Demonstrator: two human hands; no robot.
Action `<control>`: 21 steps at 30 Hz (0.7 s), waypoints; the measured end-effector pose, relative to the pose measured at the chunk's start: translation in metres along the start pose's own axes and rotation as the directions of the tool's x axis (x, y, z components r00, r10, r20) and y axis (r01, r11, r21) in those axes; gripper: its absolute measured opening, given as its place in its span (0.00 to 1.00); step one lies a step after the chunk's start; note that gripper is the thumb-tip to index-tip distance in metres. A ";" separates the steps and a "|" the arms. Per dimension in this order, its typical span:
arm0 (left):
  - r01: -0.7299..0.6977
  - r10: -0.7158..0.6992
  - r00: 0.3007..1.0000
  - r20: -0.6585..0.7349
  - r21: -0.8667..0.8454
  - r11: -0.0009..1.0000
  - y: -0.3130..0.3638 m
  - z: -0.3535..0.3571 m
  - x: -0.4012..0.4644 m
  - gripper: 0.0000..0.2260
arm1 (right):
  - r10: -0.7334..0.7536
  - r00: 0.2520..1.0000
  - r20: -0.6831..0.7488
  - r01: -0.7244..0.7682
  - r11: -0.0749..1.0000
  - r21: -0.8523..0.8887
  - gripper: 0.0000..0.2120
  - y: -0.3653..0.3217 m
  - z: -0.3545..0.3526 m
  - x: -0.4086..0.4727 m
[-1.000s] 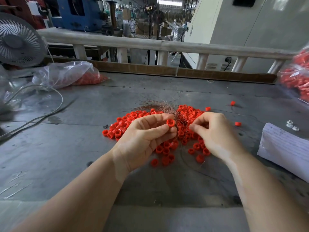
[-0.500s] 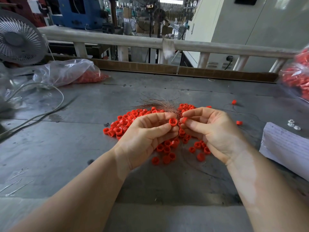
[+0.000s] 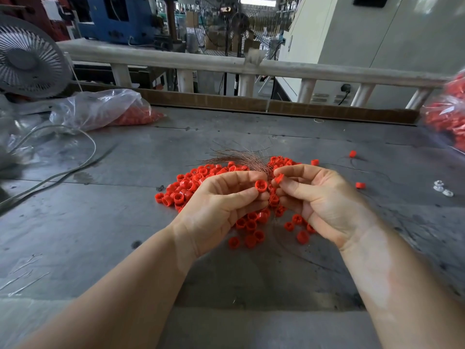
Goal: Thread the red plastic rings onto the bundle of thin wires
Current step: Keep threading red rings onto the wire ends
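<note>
A pile of red plastic rings (image 3: 201,182) lies spread on the grey table (image 3: 125,235). A bundle of thin coppery wires (image 3: 241,157) fans out over the pile, leading toward my hands. My left hand (image 3: 221,210) pinches one red ring (image 3: 261,185) between thumb and fingers, its opening facing me. My right hand (image 3: 319,200) pinches a second red ring (image 3: 278,178) at its fingertips, close to the first ring. Whether the wires pass through either ring is hidden by my fingers.
A clear bag of red rings (image 3: 105,112) lies at the back left beside a fan (image 3: 27,59) and a cable (image 3: 63,172). Another bag of rings (image 3: 448,114) sits at the right edge. Stray rings (image 3: 359,185) and clear small parts (image 3: 441,188) lie to the right.
My right hand came up off the pile with a ring pinched in its fingertips and brought it next to the ring in my left hand. My left hand has barely moved.
</note>
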State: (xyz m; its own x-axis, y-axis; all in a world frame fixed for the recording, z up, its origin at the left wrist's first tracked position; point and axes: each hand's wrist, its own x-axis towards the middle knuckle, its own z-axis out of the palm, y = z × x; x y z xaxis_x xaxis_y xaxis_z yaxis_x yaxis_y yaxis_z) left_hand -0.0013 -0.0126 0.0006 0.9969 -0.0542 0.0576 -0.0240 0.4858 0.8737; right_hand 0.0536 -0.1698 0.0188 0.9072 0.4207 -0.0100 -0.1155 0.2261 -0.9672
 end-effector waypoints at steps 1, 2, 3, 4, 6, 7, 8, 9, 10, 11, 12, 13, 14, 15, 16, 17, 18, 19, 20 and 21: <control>0.001 -0.001 1.000 -0.001 0.001 1.000 0.000 0.000 0.000 0.11 | 0.004 1.000 0.004 -0.004 1.000 -0.005 0.08 0.000 0.000 0.000; 0.001 -0.001 1.000 -0.001 0.001 1.000 0.000 0.000 0.000 0.11 | 0.007 1.000 0.007 -0.007 1.000 -0.011 0.08 0.000 0.000 0.000; 0.000 0.000 1.000 0.000 0.000 1.000 0.000 0.000 0.001 0.11 | 0.008 1.000 0.009 -0.007 1.000 -0.018 0.08 0.000 0.000 -0.001; -0.001 0.001 1.000 -0.001 -0.001 1.000 0.000 0.000 0.001 0.11 | 0.006 1.000 0.010 -0.006 1.000 -0.023 0.08 0.000 0.000 0.000; -0.003 0.003 1.000 -0.003 -0.003 1.000 0.000 0.001 0.001 0.11 | 0.005 1.000 0.013 -0.005 1.000 -0.019 0.08 0.000 0.000 0.000; -0.004 0.004 1.000 -0.003 -0.004 1.000 0.000 0.001 0.001 0.11 | 0.007 1.000 0.018 -0.007 1.000 -0.011 0.08 0.000 0.000 0.000; -0.006 0.006 1.000 -0.003 -0.005 1.000 0.000 0.001 0.001 0.11 | 0.009 1.000 0.023 -0.009 1.000 -0.002 0.08 0.000 0.000 0.000; -0.009 0.009 1.000 -0.002 -0.007 1.000 0.000 0.001 0.000 0.11 | 0.012 1.000 0.028 -0.012 1.000 0.007 0.08 0.000 0.000 0.000; -0.010 0.010 1.000 -0.002 -0.010 1.000 0.000 0.001 0.000 0.11 | 0.011 0.999 0.031 -0.011 1.000 0.012 0.07 0.000 0.001 0.000; -0.010 0.010 1.000 -0.002 -0.012 1.000 0.000 0.002 0.000 0.11 | 0.006 1.000 0.030 -0.007 1.000 0.014 0.06 -0.001 0.001 0.000; -0.010 0.010 1.000 0.000 -0.012 1.000 0.000 0.002 -0.001 0.11 | -0.003 1.000 0.026 0.002 1.000 0.012 0.05 -0.001 0.001 0.000; -0.010 0.010 1.000 0.001 -0.012 1.000 0.000 0.002 -0.001 0.11 | -0.013 1.000 0.014 0.012 1.000 0.011 0.06 -0.001 0.002 0.000; -0.010 0.010 1.000 0.002 -0.012 1.000 0.000 0.002 -0.001 0.11 | -0.021 1.000 -0.001 0.021 1.000 0.011 0.08 -0.002 0.002 0.000; -0.009 0.009 1.000 0.002 -0.012 1.000 0.000 0.002 -0.001 0.11 | -0.026 1.000 -0.013 0.027 1.000 0.012 0.10 -0.002 0.002 -0.001; -0.008 0.008 1.000 0.002 -0.011 1.000 0.000 0.003 -0.001 0.11 | -0.031 0.999 -0.019 0.031 0.999 0.012 0.10 -0.002 0.003 -0.001; -0.007 0.007 1.000 0.002 -0.010 1.000 0.000 0.003 0.000 0.11 | -0.032 0.999 -0.025 0.033 0.999 0.012 0.11 -0.002 0.003 -0.001; -0.007 0.007 1.000 0.001 -0.009 1.000 0.000 0.003 -0.001 0.11 | -0.032 0.999 -0.028 0.033 0.999 0.013 0.11 -0.002 0.003 -0.001; -0.007 0.007 1.000 -0.001 -0.008 1.000 0.000 0.003 0.000 0.11 | -0.031 0.999 -0.032 0.031 0.999 0.016 0.11 -0.002 0.003 -0.001; -0.007 0.007 1.000 -0.003 -0.007 1.000 0.000 0.003 0.000 0.11 | -0.030 0.999 -0.036 0.031 0.999 0.022 0.11 -0.002 0.003 -0.001; -0.007 0.007 1.000 -0.004 -0.008 1.000 0.000 0.003 0.000 0.11 | -0.031 0.999 -0.042 0.032 0.999 0.027 0.11 -0.002 0.003 -0.001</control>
State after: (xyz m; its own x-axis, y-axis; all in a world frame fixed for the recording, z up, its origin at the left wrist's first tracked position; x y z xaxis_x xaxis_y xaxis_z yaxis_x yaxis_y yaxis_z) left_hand -0.0020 -0.0148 0.0022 0.9970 -0.0473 0.0617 -0.0304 0.4930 0.8695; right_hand 0.0514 -0.1679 0.0214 0.9263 0.3766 0.0090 -0.0975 0.2628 -0.9599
